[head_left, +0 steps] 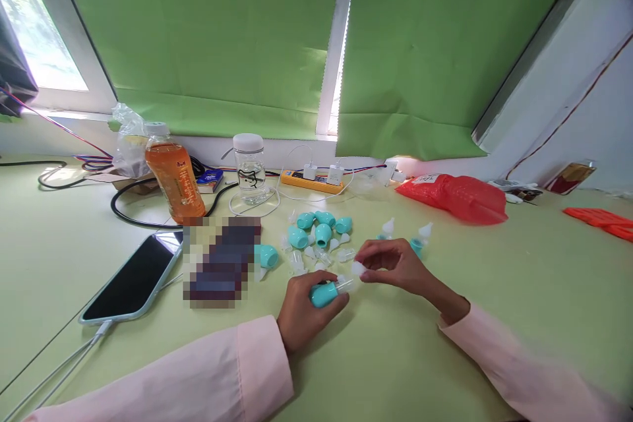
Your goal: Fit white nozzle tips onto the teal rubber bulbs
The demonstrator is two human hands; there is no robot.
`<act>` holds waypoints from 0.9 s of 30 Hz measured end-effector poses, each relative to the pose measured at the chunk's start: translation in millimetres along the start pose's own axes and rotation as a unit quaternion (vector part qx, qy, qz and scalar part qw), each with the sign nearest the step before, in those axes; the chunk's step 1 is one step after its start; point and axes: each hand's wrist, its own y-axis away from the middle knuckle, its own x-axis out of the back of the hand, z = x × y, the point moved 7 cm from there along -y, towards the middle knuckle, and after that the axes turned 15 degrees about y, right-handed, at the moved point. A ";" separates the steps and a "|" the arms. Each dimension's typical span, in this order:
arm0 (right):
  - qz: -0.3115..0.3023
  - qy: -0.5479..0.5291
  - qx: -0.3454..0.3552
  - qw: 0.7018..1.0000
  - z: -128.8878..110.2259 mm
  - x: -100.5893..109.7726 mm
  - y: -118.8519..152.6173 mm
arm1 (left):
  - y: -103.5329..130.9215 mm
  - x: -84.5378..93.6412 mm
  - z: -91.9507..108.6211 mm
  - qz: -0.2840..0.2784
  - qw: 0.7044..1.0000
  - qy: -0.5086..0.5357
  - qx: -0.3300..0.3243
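Observation:
My left hand (306,310) is wrapped round a teal nasal aspirator bulb (324,295) with a clear plastic tube (345,285) sticking out of its right end. Between thumb and fingers of my right hand (395,265) is a whitish soft nozzle tip (358,269), close to the tube's open end; whether they touch I cannot tell. Just beyond my hands lies a loose group of teal bulbs (323,235), clear tubes (297,262) and white tips (345,238). Behind my right hand stand two aspirators with white tips, one at the right (424,233) and one partly hidden (388,229).
A phone on a cable (133,280) and a blurred-out dark object (222,264) lie left, near another teal bulb (268,256). Behind stand an orange drink bottle (174,175), a clear jar (250,171), a yellow power strip (312,182) and a red plastic bag (455,198).

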 end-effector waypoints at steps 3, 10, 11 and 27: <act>-0.024 -0.038 -0.006 0.999 8.7 -3.5 5.1 | -0.5 1.8 0.9 0.007 1.000 0.003 0.000; -0.039 0.054 0.027 0.997 -4.5 -7.7 9.2 | 0.1 -0.1 2.0 -0.007 1.000 -0.003 -0.013; -0.042 0.062 0.031 0.997 -6.6 -8.0 9.7 | 0.6 -1.0 3.2 -0.012 1.000 -0.014 -0.026; -0.123 0.130 0.055 0.982 -15.0 -17.6 9.1 | 8.4 -11.3 12.3 -0.063 0.981 -0.123 -0.136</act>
